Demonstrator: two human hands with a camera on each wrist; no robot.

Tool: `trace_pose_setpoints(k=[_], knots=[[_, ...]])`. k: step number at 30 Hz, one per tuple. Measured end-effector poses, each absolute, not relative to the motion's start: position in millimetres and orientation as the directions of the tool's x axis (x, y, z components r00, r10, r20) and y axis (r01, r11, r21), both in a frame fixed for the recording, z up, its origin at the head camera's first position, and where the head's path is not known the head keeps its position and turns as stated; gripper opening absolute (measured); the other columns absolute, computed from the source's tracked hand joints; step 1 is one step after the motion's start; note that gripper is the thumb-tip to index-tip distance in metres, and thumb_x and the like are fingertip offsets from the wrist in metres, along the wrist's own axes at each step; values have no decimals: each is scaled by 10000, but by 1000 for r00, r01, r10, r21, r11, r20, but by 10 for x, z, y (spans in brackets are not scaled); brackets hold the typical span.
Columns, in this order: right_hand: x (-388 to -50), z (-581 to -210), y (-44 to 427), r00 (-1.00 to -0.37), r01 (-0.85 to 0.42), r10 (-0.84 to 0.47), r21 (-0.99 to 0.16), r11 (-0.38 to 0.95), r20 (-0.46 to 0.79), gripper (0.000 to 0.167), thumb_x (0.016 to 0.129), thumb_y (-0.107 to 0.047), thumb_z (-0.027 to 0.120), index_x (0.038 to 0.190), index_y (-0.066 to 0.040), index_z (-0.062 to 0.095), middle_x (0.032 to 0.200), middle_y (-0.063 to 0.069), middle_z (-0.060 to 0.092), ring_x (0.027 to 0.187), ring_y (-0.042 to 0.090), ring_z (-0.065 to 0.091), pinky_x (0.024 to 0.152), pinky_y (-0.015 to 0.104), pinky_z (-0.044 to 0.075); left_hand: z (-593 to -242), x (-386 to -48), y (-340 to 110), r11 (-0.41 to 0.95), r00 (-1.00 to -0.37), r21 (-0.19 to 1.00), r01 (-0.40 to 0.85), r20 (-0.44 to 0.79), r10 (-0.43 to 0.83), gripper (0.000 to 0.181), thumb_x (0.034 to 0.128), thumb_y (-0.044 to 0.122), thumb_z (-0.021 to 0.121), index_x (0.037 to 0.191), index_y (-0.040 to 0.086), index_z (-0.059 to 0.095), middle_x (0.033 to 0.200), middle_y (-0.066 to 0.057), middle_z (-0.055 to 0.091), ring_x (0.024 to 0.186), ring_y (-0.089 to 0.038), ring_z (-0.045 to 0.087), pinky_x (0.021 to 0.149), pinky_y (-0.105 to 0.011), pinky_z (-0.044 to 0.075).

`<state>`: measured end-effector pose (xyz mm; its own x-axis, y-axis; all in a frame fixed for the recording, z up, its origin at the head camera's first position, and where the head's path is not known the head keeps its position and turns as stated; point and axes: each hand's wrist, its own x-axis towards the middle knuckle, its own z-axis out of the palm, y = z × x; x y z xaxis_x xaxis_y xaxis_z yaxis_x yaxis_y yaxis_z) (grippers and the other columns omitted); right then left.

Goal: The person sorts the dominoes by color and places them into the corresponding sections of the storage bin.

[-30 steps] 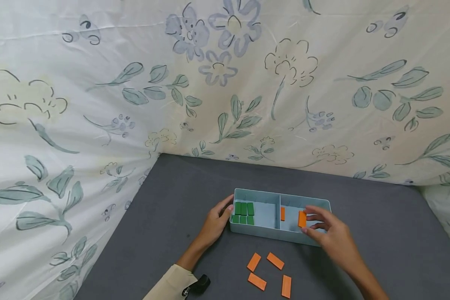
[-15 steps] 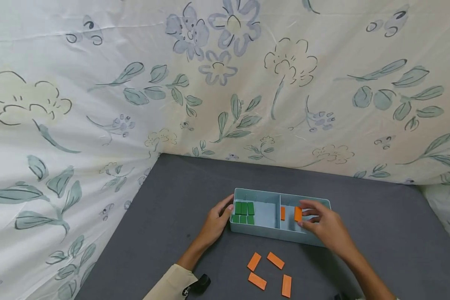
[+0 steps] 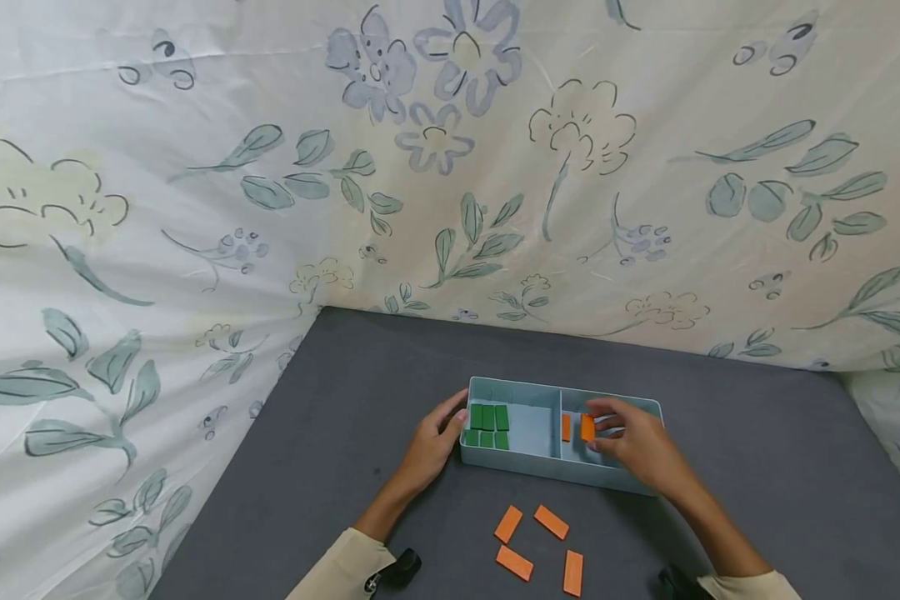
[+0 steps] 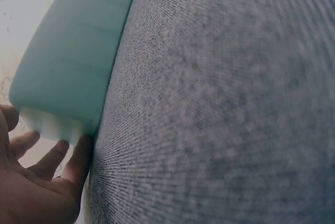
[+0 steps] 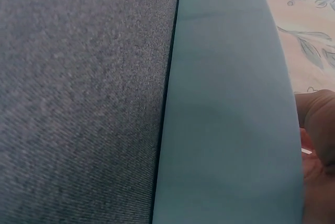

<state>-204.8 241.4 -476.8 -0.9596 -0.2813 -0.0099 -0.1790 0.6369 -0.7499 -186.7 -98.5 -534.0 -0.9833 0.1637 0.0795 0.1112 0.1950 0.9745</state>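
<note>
A light blue box [image 3: 521,468] with a divider stands on the dark cloth. My left hand [image 3: 429,446] touches its left end; in the left wrist view the fingertips [image 4: 62,145] rest spread against the end wall. Inside the right compartment, my right hand [image 3: 641,442] pinches an orange block [image 3: 587,427] between thumb and fingers. Another orange block [image 3: 566,427] stands there beside the divider, just left of the held one. Several green blocks [image 3: 488,417] fill the left end of the left compartment in two rows. The box wall [image 5: 230,103] hides most of the right hand's grasp in the right wrist view.
In front of the box, several loose orange blocks [image 3: 513,562] lie scattered on the dark grey cloth [image 3: 345,400]. A flower-patterned curtain [image 3: 435,217] hangs behind and at the left.
My right hand has moved left inside the right compartment, bringing the held orange block closer to the one by the divider. The left hand and the box have stayed in place.
</note>
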Motion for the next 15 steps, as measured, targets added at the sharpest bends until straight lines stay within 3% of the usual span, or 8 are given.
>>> trace_pose_setpoints(k=[15], knots=[[-2102,-4773,2335,-951,-191,-305,-691,697,-45,531,875,18,843,1369,20,647,1274,227,706,1070,382,727,760,418,623,-5324,-1850,-1010,199,-985,974,111,81,155,525,1141,341,525,1618,132,464,1634,-81,474,1543,-279,396,1232,-558,323]])
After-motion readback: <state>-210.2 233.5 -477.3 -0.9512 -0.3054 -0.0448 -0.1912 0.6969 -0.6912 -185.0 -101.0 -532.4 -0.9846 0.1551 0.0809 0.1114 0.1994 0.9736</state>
